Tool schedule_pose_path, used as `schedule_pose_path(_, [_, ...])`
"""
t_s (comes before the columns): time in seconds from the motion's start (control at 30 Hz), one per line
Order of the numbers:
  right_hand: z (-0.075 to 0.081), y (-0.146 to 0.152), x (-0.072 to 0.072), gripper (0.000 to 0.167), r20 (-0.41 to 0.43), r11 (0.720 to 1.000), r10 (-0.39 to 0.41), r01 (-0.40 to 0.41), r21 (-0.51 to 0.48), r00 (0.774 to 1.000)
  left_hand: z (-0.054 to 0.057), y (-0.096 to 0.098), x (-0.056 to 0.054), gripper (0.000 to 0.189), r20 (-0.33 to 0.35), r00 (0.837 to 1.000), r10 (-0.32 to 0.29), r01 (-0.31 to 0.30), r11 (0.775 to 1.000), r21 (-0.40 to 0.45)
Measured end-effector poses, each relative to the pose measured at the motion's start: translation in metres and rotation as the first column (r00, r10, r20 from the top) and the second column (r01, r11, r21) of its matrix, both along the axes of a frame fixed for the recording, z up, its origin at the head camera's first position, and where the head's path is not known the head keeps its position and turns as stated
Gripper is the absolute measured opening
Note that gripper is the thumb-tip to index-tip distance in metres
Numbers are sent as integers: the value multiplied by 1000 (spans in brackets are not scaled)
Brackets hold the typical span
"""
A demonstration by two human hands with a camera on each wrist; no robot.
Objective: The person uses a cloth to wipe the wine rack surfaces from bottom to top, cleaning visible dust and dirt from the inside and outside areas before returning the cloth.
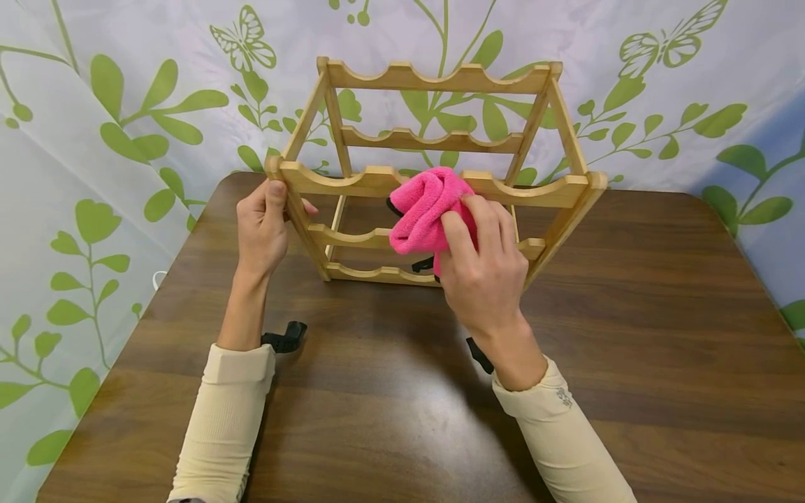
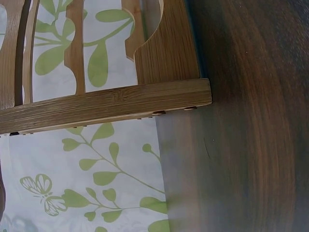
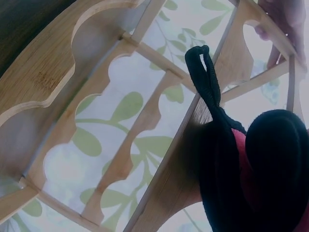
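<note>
A light wooden rack [image 1: 352, 183] with scalloped rails stands on the table near its back edge. My left hand [image 1: 263, 227] grips the rack's front left post at its top, thumb on the near side. In my right hand [image 1: 484, 269] is a folded pink cloth [image 1: 423, 213] with black edging, held against the middle of the top front rail. The cloth covers that part of the rail. From the right wrist, the cloth's black border and hanging loop [image 3: 205, 72] show close up, and the left hand [image 3: 289, 21] is at the upper right. The left wrist view shows a rack post [image 2: 106, 104] but not the grip.
The dark wood-grain table [image 1: 377, 398] extends in front and to both sides. Behind it hangs a white curtain [image 1: 189, 42] with green leaves and butterflies, close to the rack's back. Black wrist mounts [image 1: 286, 337] stick out beside the forearms.
</note>
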State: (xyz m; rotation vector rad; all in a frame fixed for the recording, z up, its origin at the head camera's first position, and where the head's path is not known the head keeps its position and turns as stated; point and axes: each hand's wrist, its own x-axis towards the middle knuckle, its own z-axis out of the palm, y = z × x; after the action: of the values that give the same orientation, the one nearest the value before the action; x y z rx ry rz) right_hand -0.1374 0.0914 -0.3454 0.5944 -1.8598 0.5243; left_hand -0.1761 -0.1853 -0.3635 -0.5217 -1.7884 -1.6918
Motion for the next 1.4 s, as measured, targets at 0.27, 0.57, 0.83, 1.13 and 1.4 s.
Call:
schedule_pose_path(0.27, [-1, 6, 2, 17, 65, 997, -28, 33, -76, 997, 1, 2, -1, 63, 3, 1000, -10, 10, 1000, 3])
schedule_pose_path(0.57, [1, 12, 2, 16, 99, 995, -40, 49, -90, 994, 1, 2, -1, 63, 10, 1000, -14, 14, 1000, 3])
schedule_pose_path(0.83, [1, 17, 0, 20, 88, 992, -37, 48, -120, 995, 1, -1, 1, 52, 11, 1000, -8, 8, 1000, -1])
schedule_pose_path(1.13, [1, 22, -3, 19, 77, 972, -63, 78, -220, 995, 1, -2, 2, 50, 24, 1000, -8, 8, 1000, -3])
schedule_pose_path(1.4, [3, 31, -7, 15, 34, 949, -79, 85, -303, 996, 2, -2, 2, 49, 26, 999, -22, 22, 1000, -4])
